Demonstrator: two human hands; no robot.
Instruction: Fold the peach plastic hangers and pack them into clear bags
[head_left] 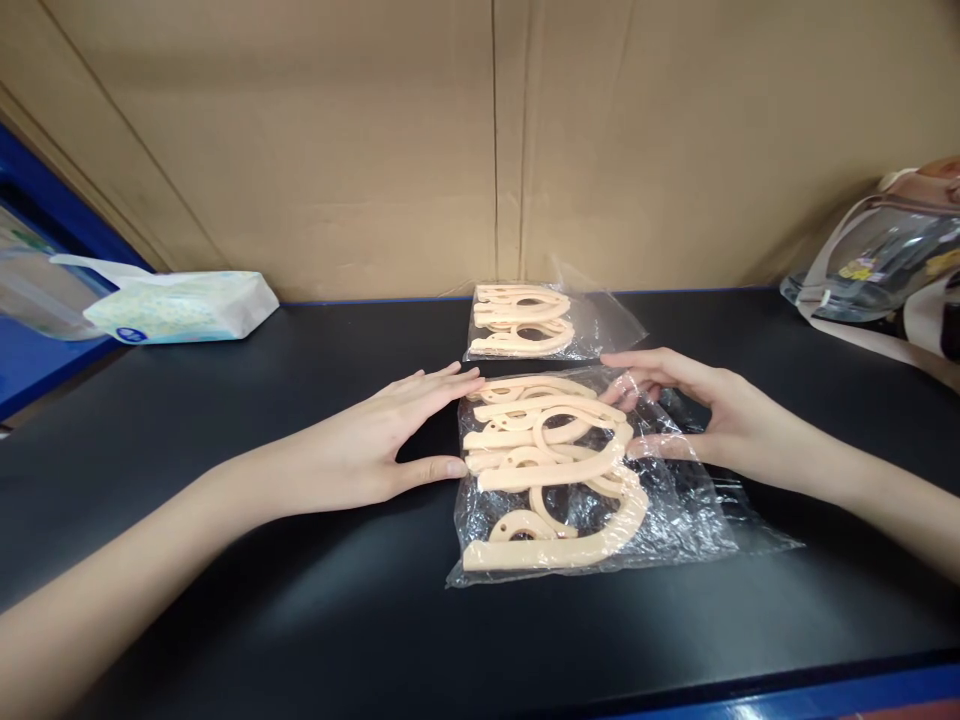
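A clear plastic bag lies flat on the dark table, with several beige curved pieces that look like folding hangers inside. My left hand is at the bag's left edge, fingers stretched out and thumb apart, its fingertips at the ends of the pieces. On the other side, my right hand has its fingers spread, fingertips against the plastic beside the curved ends. Whether those fingertips are over or under the film, I cannot tell. Just behind lies a second clear bag with similar beige pieces.
A tissue pack lies at the back left, near a blue frame. At the right stands a clear bottle with a strap trailing on the black tabletop. A cardboard wall closes off the back.
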